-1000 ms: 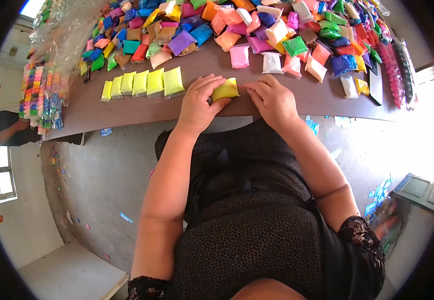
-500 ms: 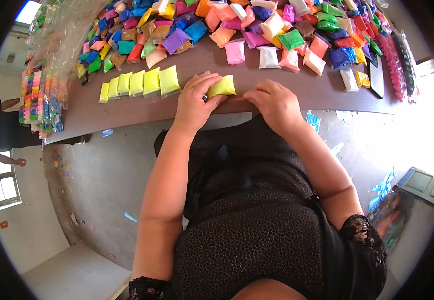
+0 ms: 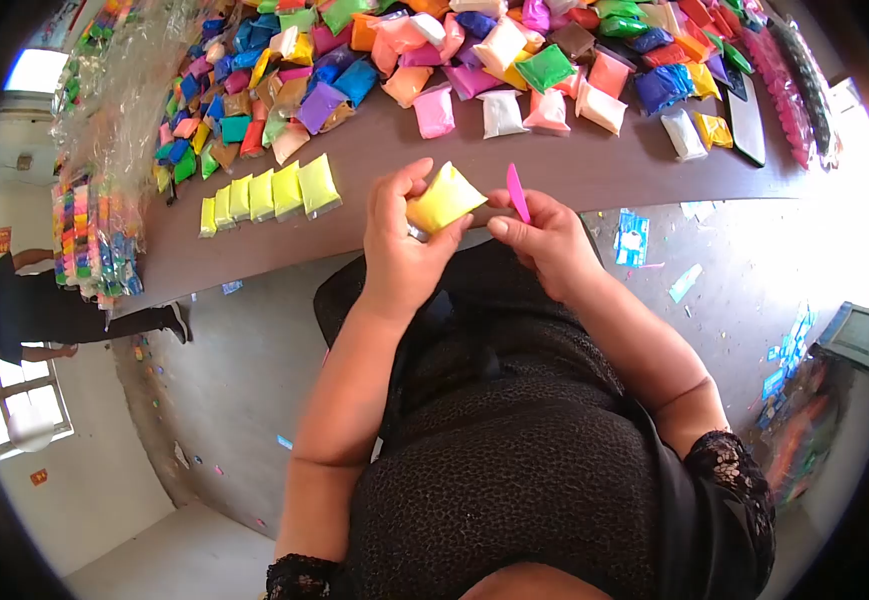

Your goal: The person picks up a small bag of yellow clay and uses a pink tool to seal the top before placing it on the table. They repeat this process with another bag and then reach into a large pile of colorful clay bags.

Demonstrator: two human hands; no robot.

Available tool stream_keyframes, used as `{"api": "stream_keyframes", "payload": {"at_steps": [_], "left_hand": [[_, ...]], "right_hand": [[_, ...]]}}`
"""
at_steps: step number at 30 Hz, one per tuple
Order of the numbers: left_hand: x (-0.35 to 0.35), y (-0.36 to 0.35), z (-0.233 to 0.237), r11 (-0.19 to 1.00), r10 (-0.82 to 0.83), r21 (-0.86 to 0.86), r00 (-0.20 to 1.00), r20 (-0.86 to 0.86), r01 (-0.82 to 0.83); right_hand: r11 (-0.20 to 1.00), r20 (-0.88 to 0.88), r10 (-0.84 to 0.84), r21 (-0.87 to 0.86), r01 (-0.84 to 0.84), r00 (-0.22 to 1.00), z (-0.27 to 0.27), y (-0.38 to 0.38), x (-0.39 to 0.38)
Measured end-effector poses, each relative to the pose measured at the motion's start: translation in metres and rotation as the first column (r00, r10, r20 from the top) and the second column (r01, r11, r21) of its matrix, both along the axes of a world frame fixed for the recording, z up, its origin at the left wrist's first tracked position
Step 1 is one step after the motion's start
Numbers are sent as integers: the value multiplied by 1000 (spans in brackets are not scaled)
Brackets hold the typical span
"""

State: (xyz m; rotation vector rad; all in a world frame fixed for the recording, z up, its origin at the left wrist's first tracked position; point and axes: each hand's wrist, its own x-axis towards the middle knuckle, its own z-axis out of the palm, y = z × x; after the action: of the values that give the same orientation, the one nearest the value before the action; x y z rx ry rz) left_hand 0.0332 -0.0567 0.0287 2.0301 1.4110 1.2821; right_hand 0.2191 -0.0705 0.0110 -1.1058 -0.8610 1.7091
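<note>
My left hand is closed round a puffy, bright yellow packet, tilted with one corner pointing up, just above the table's front edge. To its right, my right hand pinches a small pink plastic knife between thumb and fingers, its blade upright. The knife and the packet are apart. Left of my hands, several more yellow packets lie side by side in a row on the brown table, growing larger toward the right.
A heap of many-coloured packets covers the back of the table. Clear plastic bags of packets stand at the left end. A dark phone lies near the right end. A person in dark clothes stands at far left.
My left hand has lifted and tilted the yellow packet. My right hand has turned and come slightly lower and left, bringing the pink knife upright. The camera view has shifted a little.
</note>
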Motion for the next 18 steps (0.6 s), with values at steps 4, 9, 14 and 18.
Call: {"api": "stream_keyframes", "payload": {"at_steps": [4,9,14,18], "left_hand": [[18,-9,-2,998,-64,10,994,85,64],[38,-15,9,964,-142,-173,944,298,200],[52,-12,21,741,-71,-568,883,463,357],[70,-4,22,582,73,-689,816,573,432]], "right_hand": [[996,-335,-18,-87,-12,942,-11,3,5],[998,-317,-33,-55,16,948,-12,3,28],[948,128,50,306,-87,991,-10,3,58],[965,-29,-9,262,17,1000,-20,7,72]]}}
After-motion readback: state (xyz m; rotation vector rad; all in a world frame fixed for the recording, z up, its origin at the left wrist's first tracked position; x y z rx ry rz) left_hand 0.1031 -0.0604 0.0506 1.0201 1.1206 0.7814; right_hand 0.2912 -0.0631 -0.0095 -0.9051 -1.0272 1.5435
